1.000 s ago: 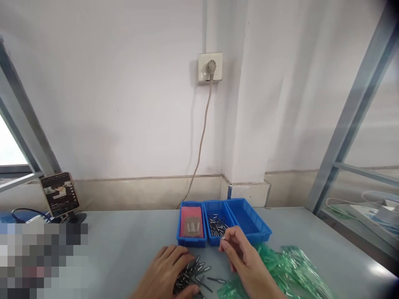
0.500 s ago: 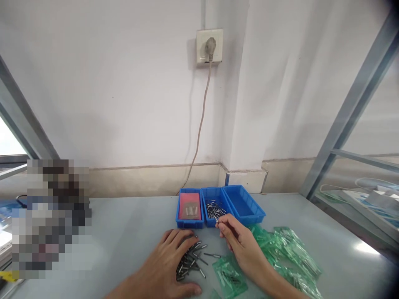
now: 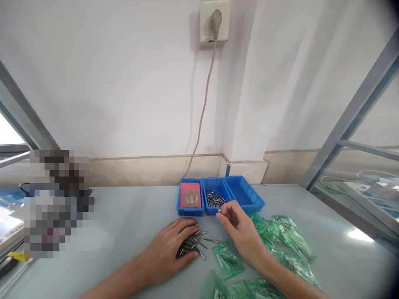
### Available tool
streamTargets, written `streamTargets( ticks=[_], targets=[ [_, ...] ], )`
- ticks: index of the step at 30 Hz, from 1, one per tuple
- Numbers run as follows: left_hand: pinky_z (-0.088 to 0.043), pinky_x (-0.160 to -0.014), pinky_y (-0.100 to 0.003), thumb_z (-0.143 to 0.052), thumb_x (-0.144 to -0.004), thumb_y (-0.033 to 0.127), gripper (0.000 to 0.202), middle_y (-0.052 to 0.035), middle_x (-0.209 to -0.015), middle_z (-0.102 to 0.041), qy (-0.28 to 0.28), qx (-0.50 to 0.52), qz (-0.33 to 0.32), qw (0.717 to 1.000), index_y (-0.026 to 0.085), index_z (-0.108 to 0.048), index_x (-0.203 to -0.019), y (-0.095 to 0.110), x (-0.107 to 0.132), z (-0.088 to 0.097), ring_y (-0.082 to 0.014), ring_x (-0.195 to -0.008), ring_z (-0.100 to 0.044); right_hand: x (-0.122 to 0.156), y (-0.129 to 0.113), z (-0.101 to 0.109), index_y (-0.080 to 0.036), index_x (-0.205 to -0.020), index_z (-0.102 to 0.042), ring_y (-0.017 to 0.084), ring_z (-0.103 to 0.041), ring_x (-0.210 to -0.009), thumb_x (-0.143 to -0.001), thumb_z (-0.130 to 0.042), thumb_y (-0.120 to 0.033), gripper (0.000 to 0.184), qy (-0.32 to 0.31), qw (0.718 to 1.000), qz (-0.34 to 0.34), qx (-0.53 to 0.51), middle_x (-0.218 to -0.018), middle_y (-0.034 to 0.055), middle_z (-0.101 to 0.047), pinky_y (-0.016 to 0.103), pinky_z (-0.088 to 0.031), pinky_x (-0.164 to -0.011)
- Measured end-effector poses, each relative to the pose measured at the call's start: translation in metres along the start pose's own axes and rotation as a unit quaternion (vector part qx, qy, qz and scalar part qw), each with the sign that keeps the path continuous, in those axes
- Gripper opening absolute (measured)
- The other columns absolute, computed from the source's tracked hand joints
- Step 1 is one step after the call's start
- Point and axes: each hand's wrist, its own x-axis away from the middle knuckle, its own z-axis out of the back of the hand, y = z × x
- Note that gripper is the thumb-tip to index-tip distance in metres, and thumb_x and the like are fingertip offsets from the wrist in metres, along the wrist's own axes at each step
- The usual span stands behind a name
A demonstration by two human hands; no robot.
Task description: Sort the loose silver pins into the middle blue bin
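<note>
My left hand (image 3: 170,249) curves around the left side of a heap of slim dark metal pins (image 3: 190,246) on the table, its thumb apart from the fingers. My right hand (image 3: 238,226) is pinched just in front of the middle blue bin (image 3: 215,183). A small shiny tip shows between its thumb and forefinger; most of the piece is hidden. Many short metal pins (image 3: 215,199) lie in that bin. Between the hands, a single pin (image 3: 212,240) lies apart from the heap, near a green plastic bag (image 3: 229,261) with dark pins inside.
The left blue bin (image 3: 190,214) holds a pink sheet with a clear packet on it; the right blue bin (image 3: 245,193) adjoins the middle one. More green bags (image 3: 291,238) lie under and beyond my right forearm. A power cord (image 3: 204,104) hangs behind. Someone blurred sits at left.
The view has tilted down, bringing more green bags in at the bottom. My left hand has drawn its thumb closer to the heap. My right hand keeps its pinch near the middle bin.
</note>
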Motion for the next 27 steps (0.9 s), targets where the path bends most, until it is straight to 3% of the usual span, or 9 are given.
streamTargets(
  ticks=[3,8,12,17,27],
  targets=[
    [-0.051,-0.118,-0.048,-0.066,-0.105,0.041,0.048,-0.01,-0.151,-0.063,0.011,-0.019,-0.01,1.0,0.026,-0.057,-0.15,0.0,0.001,-0.001,-0.0287,-0.136,-0.063,0.0,-0.002,0.0,-0.024,-0.093,-0.057,0.019,-0.052,-0.074,-0.103,-0.065,-0.048,0.027,0.006,1.0,0.012,0.013,-0.083,-0.0013,-0.055,0.031,-0.044,-0.069],
    [-0.038,-0.128,-0.058,-0.066,-0.105,0.05,0.054,-0.0099,-0.151,-0.063,0.04,-0.087,-0.009,0.995,0.026,-0.056,-0.152,0.0,0.006,-0.005,-0.0318,-0.139,-0.06,0.0,-0.003,0.0,-0.024,-0.095,-0.06,0.019,-0.053,-0.074,-0.104,-0.063,-0.046,0.024,-0.004,1.0,0.013,0.011,-0.086,-0.0008,-0.059,0.031,-0.043,-0.069],
    [-0.038,-0.127,-0.058,-0.064,-0.106,0.054,0.058,-0.0096,-0.156,-0.06,0.028,-0.104,-0.002,0.994,0.026,-0.053,-0.155,0.0,0.009,-0.007,-0.0325,-0.142,-0.057,0.001,-0.002,0.002,-0.025,-0.101,-0.062,0.019,-0.052,-0.073,-0.107,-0.057,-0.051,0.028,-0.016,1.0,0.001,0.008,-0.088,-0.0001,-0.059,0.031,-0.044,-0.068],
    [-0.042,-0.124,-0.057,-0.065,-0.104,0.058,0.066,-0.012,-0.158,-0.057,-0.002,-0.074,0.018,0.997,0.024,-0.049,-0.158,-0.001,0.008,-0.001,-0.033,-0.141,-0.058,0.001,-0.001,0.002,-0.025,-0.102,-0.063,0.019,-0.053,-0.074,-0.107,-0.056,-0.053,0.03,-0.017,1.0,-0.006,0.022,-0.089,0.0006,-0.06,0.032,-0.045,-0.068],
    [-0.043,-0.125,-0.051,-0.065,-0.104,0.058,0.071,-0.0113,-0.165,-0.049,-0.045,0.023,-0.004,0.999,0.028,-0.042,-0.164,-0.012,0.008,0.009,-0.0326,-0.15,-0.05,0.002,-0.004,0.002,-0.024,-0.105,-0.064,0.019,-0.054,-0.072,-0.107,-0.056,-0.054,0.03,-0.026,0.999,-0.011,0.026,-0.088,0.0006,-0.062,0.032,-0.046,-0.067]
  ],
)
